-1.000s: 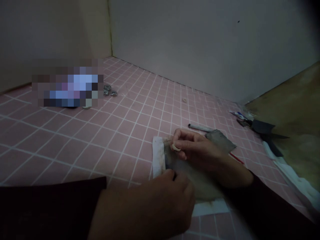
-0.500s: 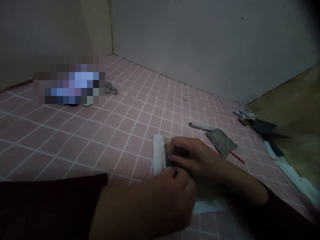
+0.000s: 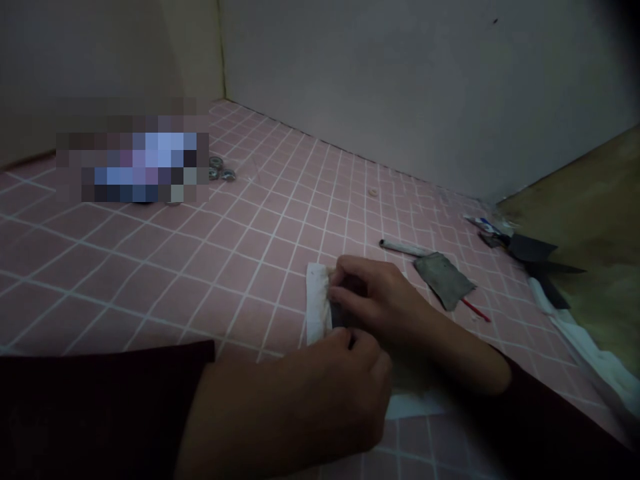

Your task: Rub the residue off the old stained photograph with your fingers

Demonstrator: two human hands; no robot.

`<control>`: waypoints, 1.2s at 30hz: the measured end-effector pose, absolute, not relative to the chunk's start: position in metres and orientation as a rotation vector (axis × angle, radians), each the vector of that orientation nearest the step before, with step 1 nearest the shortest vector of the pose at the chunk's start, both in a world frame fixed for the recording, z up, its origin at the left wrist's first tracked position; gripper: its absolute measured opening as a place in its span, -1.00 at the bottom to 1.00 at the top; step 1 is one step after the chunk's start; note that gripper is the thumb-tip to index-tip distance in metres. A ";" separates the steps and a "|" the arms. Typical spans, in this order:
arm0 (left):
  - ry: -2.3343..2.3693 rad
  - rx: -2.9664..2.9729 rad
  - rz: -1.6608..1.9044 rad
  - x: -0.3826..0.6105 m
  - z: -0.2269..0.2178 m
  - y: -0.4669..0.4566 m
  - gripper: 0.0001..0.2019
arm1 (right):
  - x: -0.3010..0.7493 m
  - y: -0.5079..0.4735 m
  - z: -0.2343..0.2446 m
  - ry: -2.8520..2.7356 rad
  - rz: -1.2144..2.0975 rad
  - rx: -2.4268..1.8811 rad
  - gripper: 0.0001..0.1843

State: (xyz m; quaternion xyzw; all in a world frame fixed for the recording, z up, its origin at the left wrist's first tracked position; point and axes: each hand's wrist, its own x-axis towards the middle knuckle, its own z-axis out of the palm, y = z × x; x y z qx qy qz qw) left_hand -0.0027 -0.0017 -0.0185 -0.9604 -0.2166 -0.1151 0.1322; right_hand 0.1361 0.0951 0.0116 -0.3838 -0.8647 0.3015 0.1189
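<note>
**While both hands crowd one small strip, a slip is the main risk**

Because the dark strip (image 3: 338, 315) lies on the white cloth (image 3: 316, 308), low and middle in the head view, and only a sliver shows, you work mostly by feel. Your right hand (image 3: 385, 300) covers it from 3 o'clock, fingers bunched together and pressing down on it. Your left hand (image 3: 320, 393) sits at 6 o'clock, curled closed, thumb and forefinger tips meeting at the strip's near end. Whether they actually nip it, I cannot tell.

The cloth could skate on the pink tiled surface (image 3: 150, 267) if you push sideways, and the strip would go with it. If its edge is sharp, which the dim light hides, fingertips this close could get caught.

Watch your right forearm too. The grey patch (image 3: 444, 279) and red stick (image 3: 475, 311) lie just beyond it at 2 o'clock, with the metal tube (image 3: 403, 248) behind them. A sweep of your sleeve could knock them toward the dark scissors (image 3: 537, 257) at 3 o'clock.
</note>
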 end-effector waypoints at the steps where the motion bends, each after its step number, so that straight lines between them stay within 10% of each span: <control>1: -0.635 -2.791 -0.336 -0.003 -0.018 -0.002 -0.84 | 0.135 0.096 0.010 -2.500 0.797 -1.124 -0.87; 36: -0.719 -2.826 -0.394 -0.003 -0.018 -0.005 -0.85 | 0.131 0.102 0.016 -2.525 0.770 -1.238 -0.86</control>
